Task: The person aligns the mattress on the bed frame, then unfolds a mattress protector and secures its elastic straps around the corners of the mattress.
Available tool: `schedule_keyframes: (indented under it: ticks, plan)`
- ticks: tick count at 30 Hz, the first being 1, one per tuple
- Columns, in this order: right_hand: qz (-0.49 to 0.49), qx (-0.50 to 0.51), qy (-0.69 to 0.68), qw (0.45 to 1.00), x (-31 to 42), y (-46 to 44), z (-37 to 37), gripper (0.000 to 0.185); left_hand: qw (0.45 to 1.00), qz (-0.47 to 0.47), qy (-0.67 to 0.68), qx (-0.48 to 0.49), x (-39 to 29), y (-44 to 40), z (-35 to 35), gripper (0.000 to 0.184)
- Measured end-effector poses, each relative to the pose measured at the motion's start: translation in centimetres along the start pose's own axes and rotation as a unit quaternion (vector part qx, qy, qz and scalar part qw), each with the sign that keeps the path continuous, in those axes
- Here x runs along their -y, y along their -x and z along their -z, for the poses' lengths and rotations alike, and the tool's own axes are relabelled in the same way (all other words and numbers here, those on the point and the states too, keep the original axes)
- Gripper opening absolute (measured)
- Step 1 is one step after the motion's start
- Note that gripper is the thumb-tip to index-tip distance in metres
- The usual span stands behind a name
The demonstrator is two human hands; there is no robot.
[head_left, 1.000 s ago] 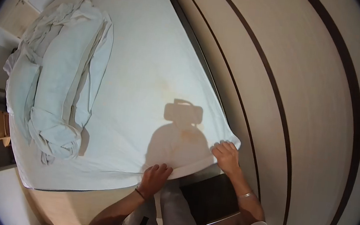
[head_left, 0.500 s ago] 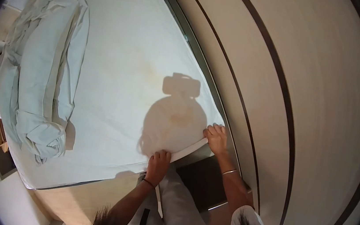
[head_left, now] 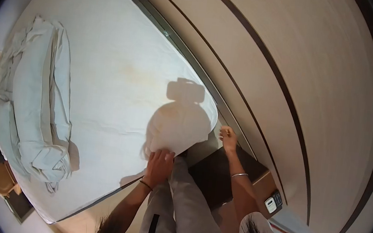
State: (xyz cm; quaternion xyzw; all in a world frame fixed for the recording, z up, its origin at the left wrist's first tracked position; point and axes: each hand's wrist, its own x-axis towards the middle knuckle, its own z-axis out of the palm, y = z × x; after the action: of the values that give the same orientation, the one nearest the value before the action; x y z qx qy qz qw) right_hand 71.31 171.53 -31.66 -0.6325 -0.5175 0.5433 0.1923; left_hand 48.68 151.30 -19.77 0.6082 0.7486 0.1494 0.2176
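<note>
A white fitted sheet (head_left: 102,88) with faint brownish stains covers the mattress. My left hand (head_left: 160,165) rests on the sheet's near edge, its fingers bent over the border; whether they pinch the cloth is hard to tell. Off the mattress corner, to its right, my right hand (head_left: 227,137) hangs in the air with curled fingers, apart from the sheet. Nothing shows in it. The corner of the sheet lies rounded over the mattress between the two hands.
Bundled pale bedding (head_left: 36,99) lies on the bed's left side. A dark-topped bedside cabinet (head_left: 209,176) stands by my legs, with a cordless phone (head_left: 273,202) beside it. Panelled wardrobe doors (head_left: 264,79) run along the right. A brown bag (head_left: 3,178) is at the far left.
My right hand has let go of the sheet's corner and moved off it. My left hand stays at the edge. The view has turned, bringing the phone into sight.
</note>
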Motion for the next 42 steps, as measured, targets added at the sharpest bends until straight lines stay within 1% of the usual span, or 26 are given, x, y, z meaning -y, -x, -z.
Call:
schedule_keyframes:
  ticks: [1, 3, 5, 6, 8, 9, 11, 15, 17, 18, 20, 21, 22, 24, 28, 29, 31, 33, 35, 36, 37, 38, 39, 40, 41, 42]
  plan:
    - [-0.098, 0.034, -0.155, 0.983, 3.0, 1.0, -1.4, 0.023, 1.0, -0.007, -0.001, 0.004, 0.5, 0.0, 0.0, 0.028]
    - [-0.157, 0.06, -0.195, 0.966, 6.4, 2.3, -3.8, 0.038, 0.999, -0.017, -0.027, -0.031, 1.4, -0.2, -0.3, 0.04]
    - [-0.084, 0.031, -0.178, 0.98, 7.5, 3.6, -5.7, 0.049, 0.998, -0.038, -0.041, -0.036, 1.1, -0.5, 0.5, 0.043]
    - [-0.088, 0.022, -0.182, 0.979, 6.6, 4.2, -7.1, 0.049, 0.996, -0.053, -0.056, -0.046, 0.9, -0.2, 0.7, 0.045]
    - [-0.05, -0.122, -0.06, 0.99, 4.8, 5.2, -9.6, 0.052, 0.995, -0.068, -0.061, -0.027, 1.0, 0.9, 0.3, 0.051]
    - [-0.053, -0.127, -0.064, 0.988, 4.7, 6.2, -10.2, 0.052, 0.993, -0.075, -0.082, -0.027, 1.4, 1.8, -0.2, 0.046]
    - [-0.096, -0.046, -0.224, 0.969, 4.8, 8.7, -10.9, 0.049, 0.99, -0.092, -0.105, -0.024, 2.1, 3.3, -1.1, 0.041]
    - [-0.096, -0.046, -0.199, 0.974, 1.5, 13.3, -13.3, 0.05, 0.991, -0.045, -0.123, -0.005, 3.2, 6.6, -0.9, 0.039]
    - [-0.047, 0.007, -0.233, 0.971, 0.7, 14.9, -14.6, 0.044, 0.992, -0.021, -0.123, 0.011, 3.0, 7.9, 0.1, 0.035]
    - [-0.046, 0.004, -0.238, 0.97, 1.1, 15.5, -14.6, 0.044, 0.992, -0.026, -0.126, 0.011, 3.2, 8.5, -0.1, 0.035]
    - [0.003, 0.054, -0.102, 0.993, 1.7, 16.9, -14.6, 0.049, 0.987, 0.084, -0.123, 0.068, 3.5, 9.7, -0.6, 0.026]
    - [0.017, 0.063, -0.112, 0.992, 2.0, 17.6, -14.7, 0.054, 0.986, 0.097, -0.119, 0.062, 3.7, 10.1, -1.1, 0.018]
    - [0.017, 0.065, -0.113, 0.991, 1.7, 18.0, -14.5, 0.054, 0.986, 0.098, -0.121, 0.061, 3.9, 10.1, -1.2, 0.018]
    - [0.081, 0.069, -0.023, 0.994, 1.1, 18.5, -14.0, 0.051, 0.984, 0.04, -0.108, 0.135, 4.4, 9.8, -0.8, 0.017]
    - [0.129, 0.047, -0.023, 0.99, -0.9, 18.4, -13.2, 0.045, 0.982, 0.035, -0.023, 0.183, 4.4, 10.9, 0.9, 0.02]
    - [0.132, 0.055, -0.024, 0.989, -1.7, 17.8, -13.5, 0.045, 0.985, 0.046, 0.013, 0.168, 4.9, 11.4, 0.6, 0.024]
    - [0.123, 0.03, 0.007, 0.992, -3.4, 16.5, -15.0, 0.044, 0.991, 0.045, 0.032, 0.124, 5.6, 11.9, -0.2, 0.021]
    - [0.023, 0.024, 0.028, 0.999, -4.4, 15.9, -15.7, 0.04, 0.995, 0.053, 0.052, 0.069, 6.3, 12.7, -1.3, 0.019]
    - [-0.045, 0.062, -0.186, 0.98, -1.9, 17.4, -15.5, 0.032, 0.999, 0.047, 0.007, 0.018, 6.6, 13.2, -2.6, 0.019]
    - [-0.036, 0.035, -0.129, 0.99, -0.8, 17.7, -15.7, 0.03, 0.997, 0.072, 0.008, 0.0, 6.6, 13.7, -2.0, 0.019]
    - [-0.017, 0.026, -0.142, 0.989, -0.9, 18.0, -16.1, 0.032, 0.997, 0.062, -0.029, -0.041, 6.5, 14.6, -1.1, 0.022]
    - [-0.044, 0.029, -0.105, 0.993, -0.1, 18.7, -15.7, 0.04, 0.993, 0.052, -0.067, -0.078, 6.6, 15.6, -0.5, 0.024]
    - [0.012, 0.016, -0.071, 0.997, 0.2, 19.3, -15.8, 0.044, 0.988, 0.104, -0.083, -0.073, 7.5, 17.4, -0.4, 0.029]
    - [0.108, -0.037, 0.056, 0.992, 0.2, 19.9, -16.1, 0.042, 0.986, 0.122, -0.082, -0.082, 8.6, 19.5, -0.1, 0.029]
    - [0.205, -0.047, 0.163, 0.964, 0.1, 21.0, -15.8, 0.034, 0.977, 0.184, -0.069, -0.085, 9.7, 21.6, 0.3, 0.029]
    - [0.29, -0.015, 0.157, 0.944, 0.8, 22.1, -16.3, 0.026, 0.964, 0.243, -0.056, -0.09, 11.0, 23.5, 0.6, 0.028]
